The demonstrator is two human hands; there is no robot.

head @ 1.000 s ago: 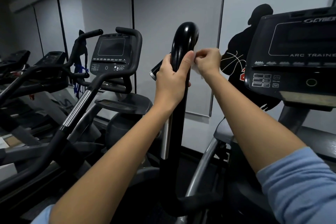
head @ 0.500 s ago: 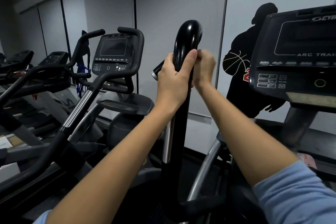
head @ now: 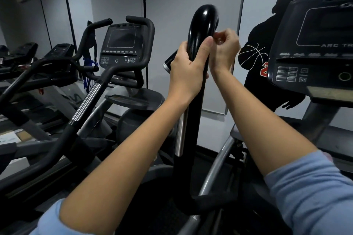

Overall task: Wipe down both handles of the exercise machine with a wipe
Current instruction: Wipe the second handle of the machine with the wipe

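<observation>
The exercise machine's tall, glossy black handle [head: 203,23] rises in the middle of the view and curves over at the top. My left hand [head: 188,70] is wrapped around it just below the curve, thumb across the front. My right hand [head: 225,49] is pressed against the handle's right side at the curve, with its fingers pinched together. The white wipe seen earlier in those fingers is hidden inside them now. The machine's other handle is not in view.
The machine's console [head: 313,44] with buttons stands at the right. A neighbouring machine with its own console [head: 122,44] and dark handlebars is on the left, with more machines behind it. A chrome bar [head: 180,129] runs beside the handle. A basketball-player silhouette [head: 261,74] is on the wall.
My right hand has moved from beside my left thumb up to the handle's curve, and the white wipe no longer shows. My left hand keeps its grip.
</observation>
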